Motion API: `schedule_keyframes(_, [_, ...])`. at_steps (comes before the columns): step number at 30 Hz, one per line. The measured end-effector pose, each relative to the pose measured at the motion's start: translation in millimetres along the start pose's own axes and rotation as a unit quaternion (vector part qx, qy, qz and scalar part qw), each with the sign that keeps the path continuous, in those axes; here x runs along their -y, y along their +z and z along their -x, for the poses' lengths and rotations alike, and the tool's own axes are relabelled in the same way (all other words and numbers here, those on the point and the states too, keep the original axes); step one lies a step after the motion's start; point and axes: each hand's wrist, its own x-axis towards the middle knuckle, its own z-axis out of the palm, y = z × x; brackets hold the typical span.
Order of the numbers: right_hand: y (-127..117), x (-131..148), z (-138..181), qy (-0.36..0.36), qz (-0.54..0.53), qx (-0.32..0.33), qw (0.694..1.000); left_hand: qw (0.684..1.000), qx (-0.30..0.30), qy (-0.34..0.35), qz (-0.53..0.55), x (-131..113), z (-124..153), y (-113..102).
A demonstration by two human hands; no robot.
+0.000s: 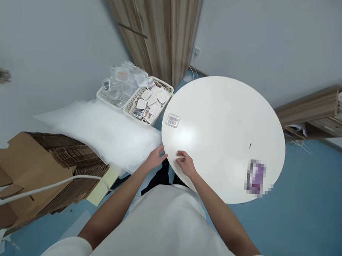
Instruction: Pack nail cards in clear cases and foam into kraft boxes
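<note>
My left hand [156, 157] hovers at the near left rim of a round white table [225, 119], fingers curled loosely with nothing visible in them. My right hand [185, 163] rests on the table's near edge, fingers bent together, and I cannot make out anything held. A small clear packet [173, 120] with dark pieces inside lies on the table beyond both hands, apart from them.
Two white baskets stand at the back left, one with clear plastic trays [118, 88], one with small cards [148, 101]. White foam sheets [103, 130] lie left of the table. Flattened cardboard boxes [53, 168] are stacked at far left. A blurred purple object [256, 177] sits on the table's right.
</note>
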Motion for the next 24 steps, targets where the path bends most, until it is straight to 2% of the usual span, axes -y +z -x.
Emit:
schedule_keyframes(5, [-5.0, -18.4, 42.1, -0.009, -0.059, 0.011, 0.998, 0.998, 0.01, -0.052, -0.026, 14.7, 72.7, 6.4])
schedule_keyframes(10, [6.0, -21.0, 54.9, -0.03, -0.067, 0.072, 0.995, 0.994, -0.052, -0.093, -0.026, 36.1, 122.6, -5.5])
schedule_keyframes(14, [19.4, -10.5, 48.2, -0.049, -0.041, 0.114, 0.992, 0.989, -0.108, -0.103, -0.004, 46.5, 142.5, -13.7])
schedule_keyframes(18, [39.9, 8.0, 36.4, -0.069, -0.012, 0.141, 0.988, 0.985, -0.154, -0.08, 0.003, 52.0, 153.5, -24.7])
schedule_keyframes(24, [89.3, 50.8, 15.0, -0.107, 0.045, 0.183, 0.976, 0.97, -0.244, -0.009, 0.001, 69.0, 161.7, -67.8])
